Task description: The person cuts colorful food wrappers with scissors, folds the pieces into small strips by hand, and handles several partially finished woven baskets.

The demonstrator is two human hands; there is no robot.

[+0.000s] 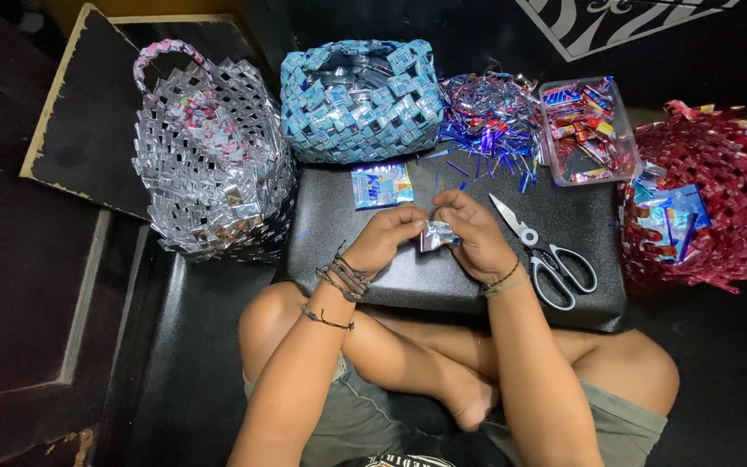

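My left hand [391,235] and my right hand [477,233] meet over a black board [373,268] that rests on my crossed legs. Between their fingertips they pinch a small folded silver wrapper strip [436,235]. A flat blue and white wrapper [381,185] lies on the board just beyond my left hand. Scissors [546,256] with grey and black handles lie shut on the board, right beside my right hand.
Behind the board stand a silver woven basket [209,156] with a handle and a blue woven basket [360,99]. A heap of foil trimmings [488,117], a clear tub of wrappers [585,130] and a red woven basket [719,199] holding blue wrappers lie to the right.
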